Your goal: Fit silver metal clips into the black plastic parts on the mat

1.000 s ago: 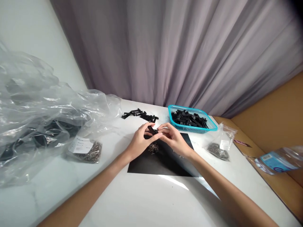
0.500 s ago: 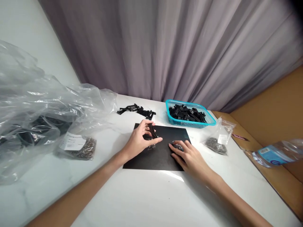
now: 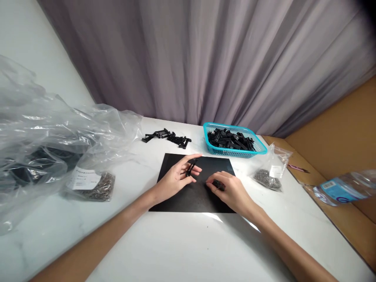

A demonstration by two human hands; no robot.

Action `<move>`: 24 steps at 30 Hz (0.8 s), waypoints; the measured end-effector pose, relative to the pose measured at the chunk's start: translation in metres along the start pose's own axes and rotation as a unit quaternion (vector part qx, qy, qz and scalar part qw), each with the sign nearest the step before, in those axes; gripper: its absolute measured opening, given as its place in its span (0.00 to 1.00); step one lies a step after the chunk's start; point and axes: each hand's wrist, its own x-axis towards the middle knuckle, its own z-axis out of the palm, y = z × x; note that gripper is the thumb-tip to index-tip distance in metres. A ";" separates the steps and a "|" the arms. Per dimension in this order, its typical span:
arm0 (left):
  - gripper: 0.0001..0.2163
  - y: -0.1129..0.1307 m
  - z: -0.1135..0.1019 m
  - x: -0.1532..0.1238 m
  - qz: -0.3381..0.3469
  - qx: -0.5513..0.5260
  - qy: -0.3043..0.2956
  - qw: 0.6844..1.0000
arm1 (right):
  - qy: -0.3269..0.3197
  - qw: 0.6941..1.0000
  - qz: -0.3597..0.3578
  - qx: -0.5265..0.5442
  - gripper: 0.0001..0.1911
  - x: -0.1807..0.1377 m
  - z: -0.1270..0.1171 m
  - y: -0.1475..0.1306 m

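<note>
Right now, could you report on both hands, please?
Left hand holds a black clip. Right hand pinches a small dark piece over the black mat. Nothing between them.

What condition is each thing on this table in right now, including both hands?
Left hand: grip shut on a black clip.
Right hand: fingers pressed on small metal springs.
Black mat: lying flat.
Blue basket: filled with black clips.
Small bag: open-topped.
Large plastic bag: crumpled.
</note>
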 end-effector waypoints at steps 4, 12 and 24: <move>0.22 0.010 0.004 -0.001 -0.018 -0.005 0.008 1.000 | -0.002 0.998 0.005 0.057 0.06 -0.006 0.000 0.002; 0.11 0.011 0.008 0.000 -0.017 -0.078 0.052 0.995 | -0.006 0.995 -0.007 0.100 0.09 -0.005 -0.001 0.010; 0.11 0.009 0.011 -0.002 -0.025 0.001 0.032 0.999 | -0.012 0.988 0.032 0.150 0.08 -0.003 -0.011 0.011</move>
